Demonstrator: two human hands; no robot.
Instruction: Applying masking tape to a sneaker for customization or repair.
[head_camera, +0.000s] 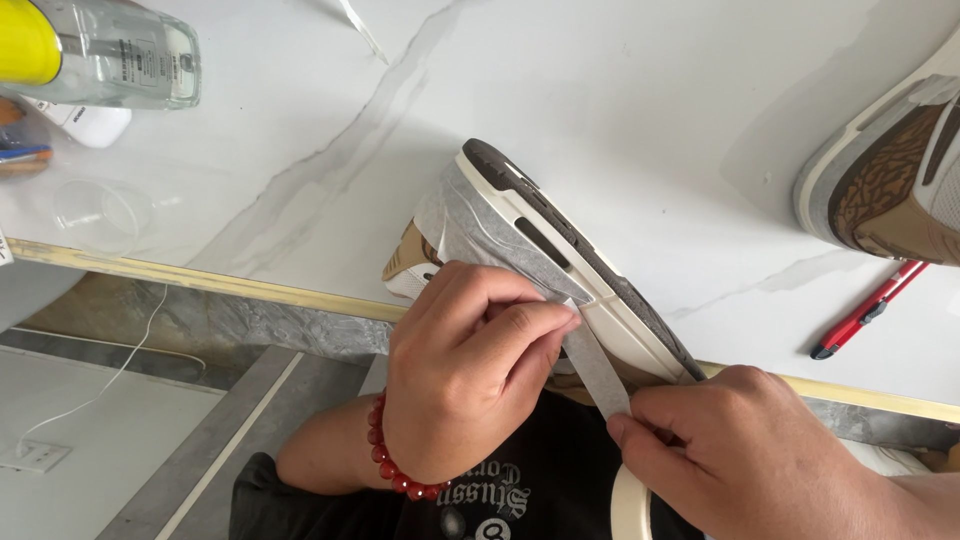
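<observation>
On the white marble table (620, 110), a clear glass bottle (125, 55) lies far left. Your left hand (465, 370), with its red bead bracelet (392, 462), closes its grip on a tape-wrapped sneaker (540, 250) tipped on its side at the table's near edge. Your right hand (745, 450) pinches a strip of masking tape (597, 370) stretched to the sole. A red pen (868, 310) and second sneaker (890, 170) lie right.
</observation>
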